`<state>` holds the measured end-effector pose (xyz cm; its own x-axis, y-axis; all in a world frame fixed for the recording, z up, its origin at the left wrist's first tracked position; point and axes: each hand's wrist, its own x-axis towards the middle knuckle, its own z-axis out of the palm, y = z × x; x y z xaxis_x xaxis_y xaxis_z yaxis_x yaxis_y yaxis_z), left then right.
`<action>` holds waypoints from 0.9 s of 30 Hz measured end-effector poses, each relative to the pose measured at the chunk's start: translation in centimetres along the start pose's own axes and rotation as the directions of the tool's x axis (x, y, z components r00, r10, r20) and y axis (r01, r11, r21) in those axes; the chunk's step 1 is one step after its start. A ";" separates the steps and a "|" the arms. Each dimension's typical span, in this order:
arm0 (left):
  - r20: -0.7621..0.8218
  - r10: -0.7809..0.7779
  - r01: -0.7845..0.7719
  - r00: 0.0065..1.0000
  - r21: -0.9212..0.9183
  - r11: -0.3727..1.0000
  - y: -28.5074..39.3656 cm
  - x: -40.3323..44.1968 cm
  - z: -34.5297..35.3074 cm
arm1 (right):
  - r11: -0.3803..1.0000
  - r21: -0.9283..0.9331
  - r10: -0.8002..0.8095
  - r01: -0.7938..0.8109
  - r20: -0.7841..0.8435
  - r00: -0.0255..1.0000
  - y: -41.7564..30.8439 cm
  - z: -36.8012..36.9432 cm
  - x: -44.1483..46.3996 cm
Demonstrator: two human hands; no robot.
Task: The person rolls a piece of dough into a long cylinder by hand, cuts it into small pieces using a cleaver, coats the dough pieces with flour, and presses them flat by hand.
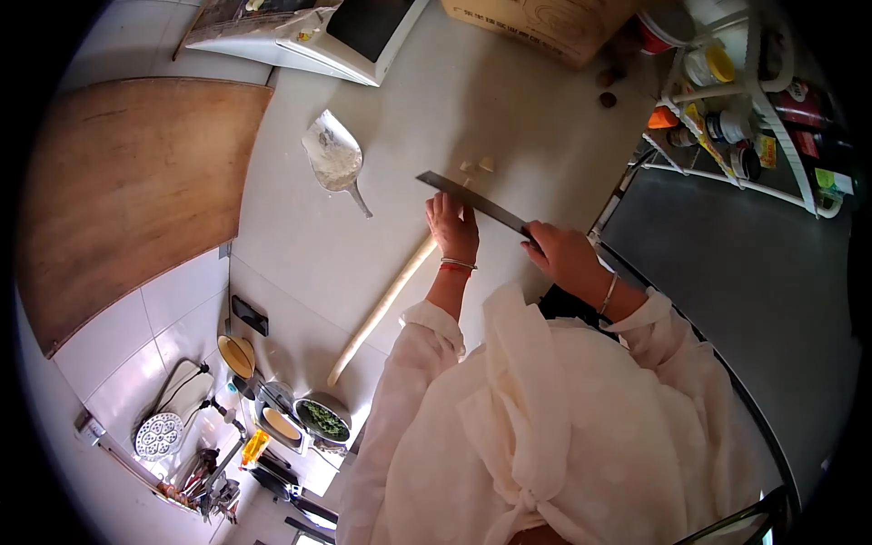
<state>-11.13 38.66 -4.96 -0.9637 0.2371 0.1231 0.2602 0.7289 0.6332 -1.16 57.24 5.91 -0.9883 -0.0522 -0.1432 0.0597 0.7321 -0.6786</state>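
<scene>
A long, pale dough rope (381, 311) lies slantwise on the light worktop, running from under my left hand (452, 227) toward the lower left. My left fingers are closed round its upper end. In my right hand (570, 259) is the handle of a kitchen knife (477, 203), its wide dark blade stretching to the upper left, just beyond my left fingertips and across the rope's end. Whether the edge touches the dough is hidden. Past the blade are small cut dough pieces (487, 164). A metal scoop (333, 154) holding white flour rests farther left.
At the back are a white appliance (363, 41) and a cardboard box (545, 25). A shelf rack (745, 100) with jars stands right. Left are a wooden board (145, 191) and a phone (250, 315). A bowl of chopped greens (322, 418) is lower left, beside a sink area.
</scene>
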 end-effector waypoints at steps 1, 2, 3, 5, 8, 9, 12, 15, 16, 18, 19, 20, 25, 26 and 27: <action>0.001 0.018 -0.018 1.000 0.026 0.999 0.2 0.0 0.0 | 0.999 -0.043 -0.001 0.001 0.003 1.000 0.0 0.4 -0.7; 0.003 0.036 -0.036 0.999 0.051 0.998 0.4 -0.1 0.0 | 0.996 -0.086 -0.001 0.001 0.005 1.000 0.0 0.5 -1.2; 0.024 0.026 -0.027 0.999 0.058 0.998 0.4 -0.1 0.2 | 0.996 -0.092 0.002 -0.002 0.000 1.000 -0.1 0.5 -1.5; 0.066 0.000 -0.005 0.998 0.075 0.997 0.1 0.0 0.2 | 0.995 -0.102 0.005 -0.006 -0.007 1.000 -0.1 0.3 -1.8; 0.075 0.048 -0.054 0.996 0.076 0.996 0.0 0.1 0.2 | 0.997 -0.053 0.058 -0.056 0.043 0.997 -0.5 -0.4 -1.6; 0.074 0.047 -0.052 0.996 0.073 0.996 0.0 0.1 0.2 | 0.996 -0.056 0.076 -0.073 0.062 0.995 -0.5 -0.2 -1.3; 0.081 0.049 -0.056 0.996 0.082 0.995 0.1 0.0 0.1 | 0.992 -0.062 0.111 -0.106 0.092 0.990 0.0 1.1 -0.2; 0.053 0.087 -0.091 0.995 0.061 0.994 0.0 0.0 -0.1 | 0.993 -0.053 0.110 -0.107 0.065 0.992 0.9 3.0 0.5; 0.009 0.104 -0.104 0.995 0.018 0.994 0.2 -0.2 -0.3 | 0.993 -0.038 0.112 -0.109 0.062 0.992 1.1 3.2 0.4; -0.037 0.072 -0.075 0.997 -0.081 0.994 -0.1 -0.3 -0.7 | 0.994 0.015 0.112 -0.113 0.044 0.993 1.7 2.9 0.2; -0.035 0.025 -0.030 0.999 -0.138 0.990 -0.5 -0.4 -0.8 | 0.992 0.053 0.111 -0.113 0.031 0.993 1.9 2.5 -0.4; -0.031 -0.026 0.019 0.999 -0.194 0.981 -1.0 -0.5 -0.8 | 0.990 0.091 0.111 -0.112 0.021 0.994 1.9 2.4 -0.7; 0.009 0.147 -0.146 0.989 -0.059 0.988 -3.2 0.6 -1.6 | 0.990 0.123 0.060 -0.065 0.039 0.997 -0.6 0.7 -0.9; 0.018 0.166 -0.166 0.986 -0.030 0.986 -3.3 0.8 -1.7 | 0.994 0.100 0.035 -0.038 0.033 0.999 -0.9 0.7 -0.7; 0.027 0.162 -0.162 0.986 -0.020 0.987 -3.4 0.9 -1.7 | 0.997 0.069 0.037 -0.040 0.041 0.998 -1.1 0.9 -0.6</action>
<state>-12.97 35.29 -5.69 -0.9067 0.3695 0.2033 0.4112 0.6681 0.6201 -0.46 55.87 6.08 -0.9787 -0.0529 -0.1981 0.1087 0.6853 -0.7201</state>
